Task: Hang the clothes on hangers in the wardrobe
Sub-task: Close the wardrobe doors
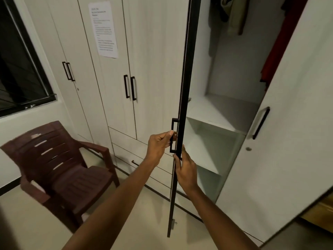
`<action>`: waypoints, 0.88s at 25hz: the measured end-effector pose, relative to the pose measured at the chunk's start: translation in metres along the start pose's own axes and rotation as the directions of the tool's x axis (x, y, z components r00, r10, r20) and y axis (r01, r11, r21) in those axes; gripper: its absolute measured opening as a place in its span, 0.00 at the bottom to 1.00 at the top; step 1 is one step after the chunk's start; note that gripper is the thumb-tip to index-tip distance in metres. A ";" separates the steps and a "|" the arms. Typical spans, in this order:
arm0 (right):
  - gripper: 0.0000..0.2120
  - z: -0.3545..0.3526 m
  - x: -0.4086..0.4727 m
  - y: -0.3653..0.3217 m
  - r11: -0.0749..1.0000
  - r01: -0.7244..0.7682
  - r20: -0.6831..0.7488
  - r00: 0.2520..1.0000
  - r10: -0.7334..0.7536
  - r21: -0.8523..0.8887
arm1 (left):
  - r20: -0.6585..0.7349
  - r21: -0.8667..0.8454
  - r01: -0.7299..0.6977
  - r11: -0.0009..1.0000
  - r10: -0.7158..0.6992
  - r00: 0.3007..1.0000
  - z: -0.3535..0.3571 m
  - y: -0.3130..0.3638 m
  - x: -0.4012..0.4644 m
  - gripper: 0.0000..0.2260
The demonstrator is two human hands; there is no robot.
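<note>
Window [19, 60]: dark pane in a black frame at the far left, above a white sill.
Chair [59, 168]: brown plastic armchair on the floor below the window, just beside the closed wardrobe doors.
Closed doors [111, 87]: white wardrobe doors with black bar handles; a printed sheet of paper [103, 29] is stuck high on one of them. Drawers sit under them.
Left hand [159, 145]: its grip is closed around the black handle [173, 135] on the outer face of the open door, thumb on top near the handle's middle, fingers curled behind it.
Open door [182, 105]: seen edge-on as a dark vertical strip running from the top of the view down to the floor, between the two hands.
Right hand [186, 170]: just below and right of the left hand; fingers nearly straight, fingertips pressed against the door's edge, thumb on the inner side. This grip is flat, holding nothing.
Wardrobe interior [221, 112]: white shelves to the right of the door edge, near the right hand.
Clothes [232, 15]: hanging high inside the wardrobe, well above and right of both hands; dark and olive garments, and a red garment [277, 51] partly hidden behind the right door.
Right door [288, 132]: white, swung open, with a black bar handle and a small round lock.
</note>
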State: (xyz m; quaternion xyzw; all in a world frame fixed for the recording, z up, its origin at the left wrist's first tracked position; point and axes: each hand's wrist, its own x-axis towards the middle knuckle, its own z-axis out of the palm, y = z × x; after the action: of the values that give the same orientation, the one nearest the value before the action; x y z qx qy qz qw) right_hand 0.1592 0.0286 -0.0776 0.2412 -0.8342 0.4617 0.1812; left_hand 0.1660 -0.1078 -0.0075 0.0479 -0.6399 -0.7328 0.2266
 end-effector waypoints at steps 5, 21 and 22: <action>0.20 -0.062 0.014 0.044 0.995 -0.091 -0.040 0.995 0.093 0.039 | 0.038 0.174 -0.168 0.970 0.163 0.986 0.072 -0.021 0.002 0.12; 0.24 -0.156 0.076 0.155 0.936 -0.279 0.034 0.960 0.278 0.215 | 0.015 0.652 -0.274 0.707 0.350 0.937 0.223 -0.061 0.041 0.17; 0.26 -0.158 0.080 0.161 0.935 -0.279 0.031 0.960 0.279 0.220 | -0.006 0.643 -0.261 0.720 0.345 0.939 0.231 -0.064 0.043 0.15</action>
State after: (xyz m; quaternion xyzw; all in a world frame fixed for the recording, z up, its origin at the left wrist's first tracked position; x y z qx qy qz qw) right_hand 0.0144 0.2193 -0.0656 0.1389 -0.8031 0.5730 0.0859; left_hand 0.0276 0.0916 -0.0184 0.0618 -0.8322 -0.4226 0.3536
